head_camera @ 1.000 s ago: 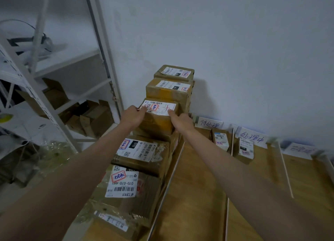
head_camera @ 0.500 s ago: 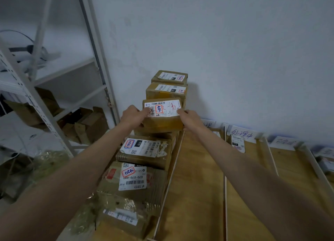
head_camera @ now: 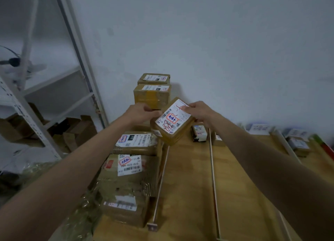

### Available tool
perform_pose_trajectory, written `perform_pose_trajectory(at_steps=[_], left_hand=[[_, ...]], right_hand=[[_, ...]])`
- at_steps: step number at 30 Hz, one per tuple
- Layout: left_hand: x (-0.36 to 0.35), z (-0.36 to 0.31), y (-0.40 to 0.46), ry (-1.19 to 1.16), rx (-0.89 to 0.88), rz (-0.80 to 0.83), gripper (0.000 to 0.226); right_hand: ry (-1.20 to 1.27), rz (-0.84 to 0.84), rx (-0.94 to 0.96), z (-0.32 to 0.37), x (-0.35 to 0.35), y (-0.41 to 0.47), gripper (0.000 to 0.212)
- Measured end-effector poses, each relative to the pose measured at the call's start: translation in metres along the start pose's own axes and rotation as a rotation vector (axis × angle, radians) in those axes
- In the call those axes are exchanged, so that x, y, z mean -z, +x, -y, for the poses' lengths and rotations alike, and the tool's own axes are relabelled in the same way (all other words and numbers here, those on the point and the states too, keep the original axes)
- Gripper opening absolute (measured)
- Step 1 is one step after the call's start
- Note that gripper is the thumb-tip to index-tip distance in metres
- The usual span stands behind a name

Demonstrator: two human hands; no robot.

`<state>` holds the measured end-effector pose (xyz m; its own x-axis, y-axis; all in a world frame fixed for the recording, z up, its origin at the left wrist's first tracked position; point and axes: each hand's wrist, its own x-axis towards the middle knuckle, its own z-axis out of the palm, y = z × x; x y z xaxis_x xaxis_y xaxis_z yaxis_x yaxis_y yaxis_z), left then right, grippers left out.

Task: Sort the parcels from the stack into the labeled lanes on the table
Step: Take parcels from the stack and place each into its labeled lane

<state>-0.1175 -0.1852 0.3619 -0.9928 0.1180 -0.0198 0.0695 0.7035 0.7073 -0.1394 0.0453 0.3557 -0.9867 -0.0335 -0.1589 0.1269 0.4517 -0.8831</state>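
A small brown parcel (head_camera: 171,125) with a white label and a red-framed stamp hangs tilted in the air, above the divider between the stack and the first lane. My left hand (head_camera: 142,112) grips its left end and my right hand (head_camera: 198,111) grips its far right corner. The stack of taped brown parcels (head_camera: 133,168) runs along the table's left side, with two more (head_camera: 152,94) at the back against the wall. Paper lane labels (head_camera: 258,128) stand along the wall at the far end of the lanes.
White divider strips (head_camera: 213,177) split the wooden table (head_camera: 189,195) into lanes. A small parcel (head_camera: 198,135) lies at the far end of the first lane, another (head_camera: 298,144) further right. A white metal shelf rack (head_camera: 36,99) with cardboard boxes stands to the left.
Both hands have lifted the labelled parcel off the stack, carried it right toward the first lane and turned it so its label faces me. The view has swung slightly right.
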Motion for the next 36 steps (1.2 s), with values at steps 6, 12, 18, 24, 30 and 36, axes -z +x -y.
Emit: perform_pose_trajectory(at_steps=[6, 12, 18, 24, 30, 36], left_hand=[[-0.029, -0.023, -0.019, -0.009, 0.026, 0.228, 0.039], [-0.060, -0.038, -0.043, 0.056, 0.034, 0.232, 0.033], [-0.115, -0.037, -0.065, 0.079, 0.053, 0.240, 0.033], [-0.173, -0.040, -0.072, 0.085, 0.079, 0.266, 0.042], [-0.232, -0.068, -0.070, 0.104, 0.057, 0.227, 0.032], [-0.307, -0.116, -0.056, 0.110, 0.071, 0.205, 0.041]], right_hand=[[-0.087, 0.021, -0.046, -0.012, 0.023, -0.036, 0.026], [-0.044, -0.077, -0.046, -0.044, 0.031, -0.075, 0.041], [-0.071, -0.293, -0.097, -0.105, 0.046, -0.120, 0.048], [-0.383, -0.362, -0.176, -0.188, 0.077, -0.164, 0.042], [-0.636, -0.465, -0.126, -0.246, 0.122, -0.182, 0.047], [-0.789, -0.491, -0.037, -0.293, 0.180, -0.183, 0.047]])
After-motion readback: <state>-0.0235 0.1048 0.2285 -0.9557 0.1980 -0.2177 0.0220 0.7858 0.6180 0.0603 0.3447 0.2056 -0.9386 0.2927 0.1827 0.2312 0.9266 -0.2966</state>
